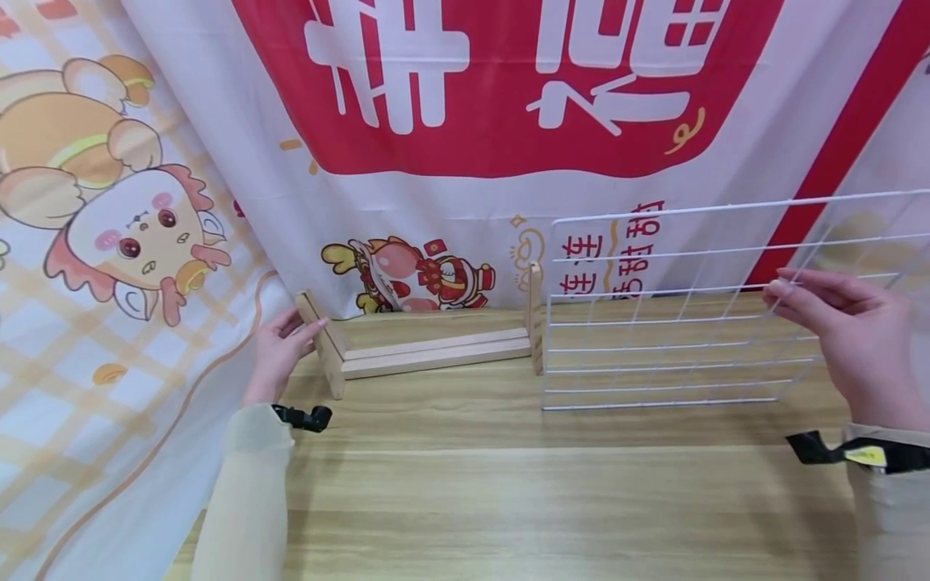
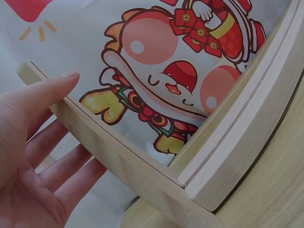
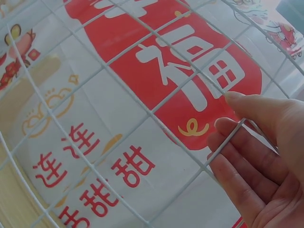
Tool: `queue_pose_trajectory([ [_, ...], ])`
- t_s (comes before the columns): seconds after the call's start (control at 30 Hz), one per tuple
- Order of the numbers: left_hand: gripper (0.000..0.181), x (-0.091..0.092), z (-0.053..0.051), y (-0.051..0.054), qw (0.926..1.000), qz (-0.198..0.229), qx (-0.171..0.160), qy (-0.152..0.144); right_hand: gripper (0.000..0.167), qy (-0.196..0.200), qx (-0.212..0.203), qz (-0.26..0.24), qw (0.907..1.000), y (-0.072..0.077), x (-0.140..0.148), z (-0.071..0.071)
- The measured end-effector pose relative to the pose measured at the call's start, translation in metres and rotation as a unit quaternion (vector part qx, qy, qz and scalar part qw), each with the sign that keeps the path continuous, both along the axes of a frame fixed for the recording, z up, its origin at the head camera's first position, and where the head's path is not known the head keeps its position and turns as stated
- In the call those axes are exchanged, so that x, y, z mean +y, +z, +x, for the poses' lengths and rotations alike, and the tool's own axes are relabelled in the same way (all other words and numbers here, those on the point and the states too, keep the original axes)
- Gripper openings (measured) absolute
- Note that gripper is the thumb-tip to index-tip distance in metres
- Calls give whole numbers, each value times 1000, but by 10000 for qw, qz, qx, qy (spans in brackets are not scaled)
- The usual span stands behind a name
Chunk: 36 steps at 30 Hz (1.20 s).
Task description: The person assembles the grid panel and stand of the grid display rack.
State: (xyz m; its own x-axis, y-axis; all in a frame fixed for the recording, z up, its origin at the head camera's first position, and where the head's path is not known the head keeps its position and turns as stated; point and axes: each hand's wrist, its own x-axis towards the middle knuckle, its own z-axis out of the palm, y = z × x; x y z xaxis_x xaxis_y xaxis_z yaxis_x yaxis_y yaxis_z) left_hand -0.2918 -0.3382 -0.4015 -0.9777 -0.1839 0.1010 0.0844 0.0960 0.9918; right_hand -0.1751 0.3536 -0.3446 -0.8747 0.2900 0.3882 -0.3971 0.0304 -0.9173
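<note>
A pale wooden stand (image 1: 436, 355) rests on the table near the cloth backdrop, with a grooved crossbar between two uprights. My left hand (image 1: 279, 351) holds its left upright (image 2: 118, 152), thumb on one side and fingers on the other in the left wrist view. To the right, a white wire grid panel (image 1: 661, 212) is held up above the table, its left edge near the stand's right upright (image 1: 536, 319). My right hand (image 1: 850, 331) grips the panel's wires, with thumb and fingers around them in the right wrist view (image 3: 259, 161). The panel's right end runs out of the head view.
A wood-grain table (image 1: 465, 500) spreads out in front. Behind it hangs a white backdrop cloth (image 1: 407, 194) with red print and cartoon figures. A checked cartoon cloth (image 1: 43, 339) hangs at the left. Black straps (image 1: 301, 417) go around both wrists.
</note>
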Motion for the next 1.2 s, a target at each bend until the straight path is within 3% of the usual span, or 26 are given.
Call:
queue_pose_trajectory([
  [0.3, 66, 3, 2, 0, 9998, -127, -52, 151, 39, -244, -270, 638, 9973, 5, 4, -1],
  [0.53, 64, 3, 1, -2, 9997, -84, -76, 210, 34, -43, -334, 453, 9984, 11, 3, 7],
  [0.63, 63, 5, 3, 3, 9998, -63, -119, 175, 30, 64, -407, 378, 9984, 13, 1, 13],
  [0.8, 64, 12, 10, 16, 9998, -87, -137, 75, 30, -134, -592, 930, 9938, 14, -2, 21],
  [0.9, 65, 13, 10, 19, 9999, -91, -137, 42, 29, -179, -538, 995, 9934, 14, -3, 22],
  [1.2, 70, 9, -3, 3, 9991, -407, -130, 38, 32, -444, -866, 1670, 9812, 11, -2, 24],
])
